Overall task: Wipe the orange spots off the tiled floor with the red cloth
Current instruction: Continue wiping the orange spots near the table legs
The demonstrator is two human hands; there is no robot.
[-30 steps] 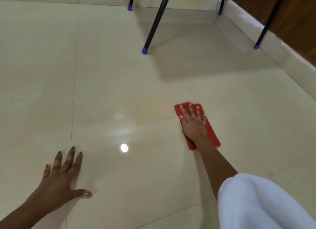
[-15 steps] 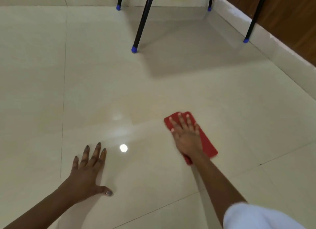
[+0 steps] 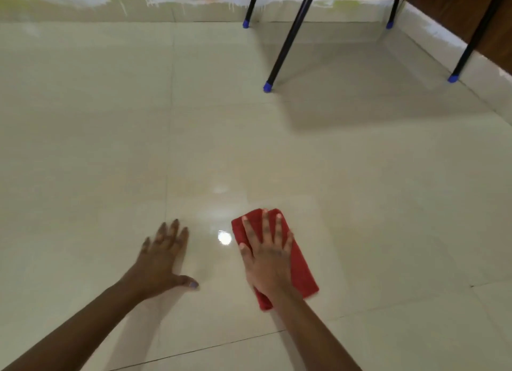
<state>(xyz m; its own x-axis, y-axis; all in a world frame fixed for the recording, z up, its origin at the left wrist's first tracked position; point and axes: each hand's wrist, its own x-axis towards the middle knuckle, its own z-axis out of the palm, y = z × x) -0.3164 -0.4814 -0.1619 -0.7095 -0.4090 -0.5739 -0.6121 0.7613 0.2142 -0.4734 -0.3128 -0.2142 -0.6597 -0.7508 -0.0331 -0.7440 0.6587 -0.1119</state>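
Note:
A folded red cloth [image 3: 302, 271] lies flat on the glossy cream tiled floor [image 3: 360, 190]. My right hand [image 3: 267, 255] presses down on it with straight, spread fingers, covering its middle. My left hand [image 3: 162, 260] rests flat on the bare tile to the left of the cloth, fingers spread, holding nothing. A bright light reflection sits between the two hands. Only a very faint orange tint shows on the tile just beyond the cloth; no clear spots are visible.
Black furniture legs with blue feet stand at the back right, the nearest one [image 3: 267, 86] on the tile ahead of the cloth, another [image 3: 453, 78] by the right skirting. A pale skirting [image 3: 138, 8] and a wooden wall run along the back and right.
My right hand has slid the cloth nearer to me and to the left, close to my left hand. The view has shifted, so the furniture legs sit further right.

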